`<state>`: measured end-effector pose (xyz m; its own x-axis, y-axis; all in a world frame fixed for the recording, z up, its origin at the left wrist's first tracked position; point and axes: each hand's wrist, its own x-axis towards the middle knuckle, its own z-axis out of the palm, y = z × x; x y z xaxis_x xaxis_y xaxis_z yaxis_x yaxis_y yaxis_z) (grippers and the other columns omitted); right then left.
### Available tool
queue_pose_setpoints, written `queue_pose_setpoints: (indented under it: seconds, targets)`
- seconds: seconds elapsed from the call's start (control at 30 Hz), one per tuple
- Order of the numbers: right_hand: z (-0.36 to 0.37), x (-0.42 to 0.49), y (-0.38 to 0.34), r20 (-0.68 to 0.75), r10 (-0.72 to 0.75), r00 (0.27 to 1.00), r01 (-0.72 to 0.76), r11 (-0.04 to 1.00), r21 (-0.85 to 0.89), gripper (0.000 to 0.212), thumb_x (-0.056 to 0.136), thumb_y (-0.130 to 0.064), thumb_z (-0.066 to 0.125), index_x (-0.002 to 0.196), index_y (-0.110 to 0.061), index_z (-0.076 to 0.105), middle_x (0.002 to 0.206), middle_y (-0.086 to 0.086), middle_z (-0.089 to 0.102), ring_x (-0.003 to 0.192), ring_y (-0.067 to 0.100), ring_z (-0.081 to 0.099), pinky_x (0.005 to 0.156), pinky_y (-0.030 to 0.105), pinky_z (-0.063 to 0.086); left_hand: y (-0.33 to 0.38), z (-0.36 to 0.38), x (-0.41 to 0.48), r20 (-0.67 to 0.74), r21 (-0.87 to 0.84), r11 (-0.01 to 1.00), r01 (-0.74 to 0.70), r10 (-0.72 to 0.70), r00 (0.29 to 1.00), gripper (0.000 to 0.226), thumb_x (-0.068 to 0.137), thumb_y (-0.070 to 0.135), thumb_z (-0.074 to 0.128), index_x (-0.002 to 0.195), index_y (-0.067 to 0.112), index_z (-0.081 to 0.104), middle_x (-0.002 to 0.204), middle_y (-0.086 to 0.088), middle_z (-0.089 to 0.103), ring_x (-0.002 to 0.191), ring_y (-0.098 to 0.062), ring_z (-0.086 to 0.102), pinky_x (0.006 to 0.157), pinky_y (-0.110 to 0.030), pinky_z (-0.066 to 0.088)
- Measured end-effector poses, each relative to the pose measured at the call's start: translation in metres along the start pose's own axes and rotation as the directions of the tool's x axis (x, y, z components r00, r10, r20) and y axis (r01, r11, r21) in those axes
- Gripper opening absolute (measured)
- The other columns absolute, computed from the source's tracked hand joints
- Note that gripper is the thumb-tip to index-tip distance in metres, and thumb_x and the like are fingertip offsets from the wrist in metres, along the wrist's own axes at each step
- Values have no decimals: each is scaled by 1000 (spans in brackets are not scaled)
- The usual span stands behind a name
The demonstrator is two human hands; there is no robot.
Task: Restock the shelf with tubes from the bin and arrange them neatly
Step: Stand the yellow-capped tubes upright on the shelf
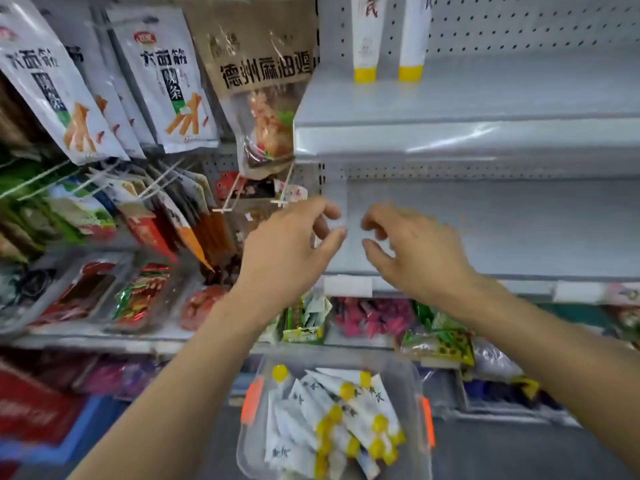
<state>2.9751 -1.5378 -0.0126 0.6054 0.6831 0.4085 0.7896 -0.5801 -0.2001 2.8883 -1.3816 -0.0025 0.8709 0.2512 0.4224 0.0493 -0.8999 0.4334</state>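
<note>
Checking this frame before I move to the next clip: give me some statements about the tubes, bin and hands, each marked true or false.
1. Two standing tubes rest cap-down on the upper shelf. True.
2. The bin is empty. False: a heap of binned tubes with yellow caps lies in it.
3. Each hand holds a tube. False: the left hand and right hand hold no tube; both are raised in front of the middle shelf.
4. The bin has orange clips on its sides. True.
5. The snack packets hang to the right of the upper shelf. False: they hang to its left.
</note>
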Motion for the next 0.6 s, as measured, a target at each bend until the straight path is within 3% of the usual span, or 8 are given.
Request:
queue_pose_setpoints:
  seconds: [0.13,0.23,0.33,0.47,0.53,0.6]
  targets:
    - [62,-29,-6,274,51,960,-52,999,-5,22,92,-35,49,111,-25,53,108,-4,63,97,25,63,72,35,48,-37,47,-37,231,-29,987,155,-144,962,17,91,43,58,104,31,59,77,16,60,77,-10,59,70,-31,49]
    - [116,-47,3,454,105,885,-119,993,2,15,90,-33,50,101,-24,54,100,-2,65,94,27,65,70,35,51,-72,94,-66,404,-23,941,337,-300,864,9,90,42,59,95,34,59,80,15,62,83,-14,62,77,-32,50]
    - [174,-70,19,632,178,754,-208,978,-27,19,91,-32,50,107,-22,55,103,-1,65,99,26,63,73,33,46,-110,149,-103,562,-53,843,536,-418,713,7,90,40,60,87,34,57,73,11,63,76,-18,65,73,-36,53]
    - [253,-108,43,776,250,579,-299,951,-83,23,92,-31,53,112,-20,57,117,3,62,108,27,58,81,32,46,-154,220,-158,671,35,650,759,-578,464,15,89,36,62,97,24,55,80,-4,66,77,-33,71,59,-31,54]
    - [291,-121,53,812,243,530,-300,950,-89,25,93,-27,53,114,-15,57,122,6,60,113,28,56,85,34,46,-173,255,-179,683,97,555,826,-641,350,26,89,33,62,108,17,55,89,-10,66,82,-37,70,67,-40,59]
    - [323,-129,58,819,245,519,-293,951,-99,27,94,-26,53,116,-11,56,125,10,57,117,30,54,89,35,46,-188,285,-192,665,180,529,829,-687,294,41,89,34,59,122,11,51,109,-14,67,98,-36,67,84,-44,56]
